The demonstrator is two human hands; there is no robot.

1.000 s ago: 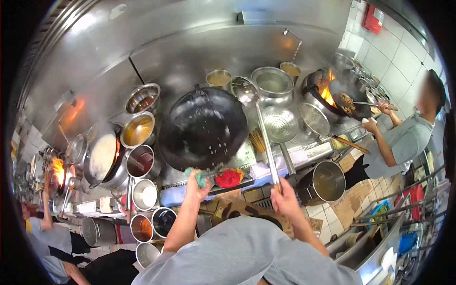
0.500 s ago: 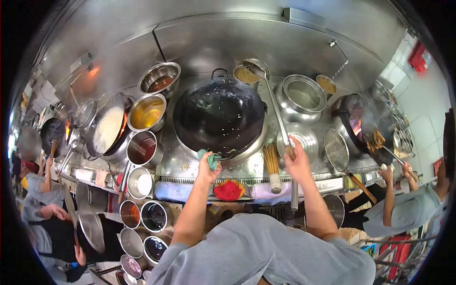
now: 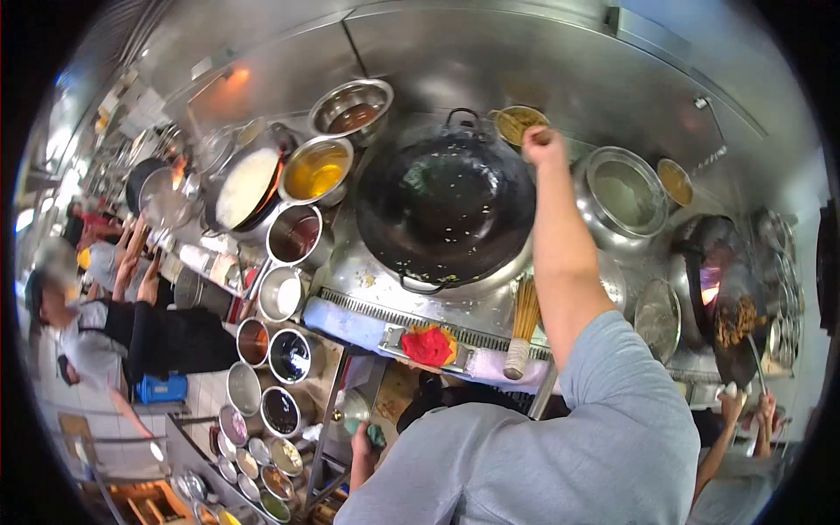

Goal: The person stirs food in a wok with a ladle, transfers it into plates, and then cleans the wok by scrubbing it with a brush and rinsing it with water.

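My right hand (image 3: 544, 147) is stretched to the back of the stove, closed beside a small pot (image 3: 522, 122) of yellowish contents. A brown round end shows in the fist; the rest of what it grips is hidden. Low on the left, my left hand (image 3: 360, 444) is closed on a green cloth (image 3: 375, 434), next to a shiny metal vessel (image 3: 352, 405). Between my hands, the big black wok (image 3: 446, 210) sits on the burner with small pale bits inside. The bamboo brush (image 3: 525, 322) and a red cloth (image 3: 429, 346) lie at the stove's front edge.
Bowls of sauce (image 3: 294, 234) and oil (image 3: 317, 172) stand left of the wok. A wide metal pot (image 3: 626, 192) is at its right. A co-worker's hands (image 3: 748, 405) work at a flaming wok on the right. Other people stand at the far left.
My right hand has moved up and back from the wok's right side. My left hand has left the wok's rim with the green cloth and moved down. The view has turned left.
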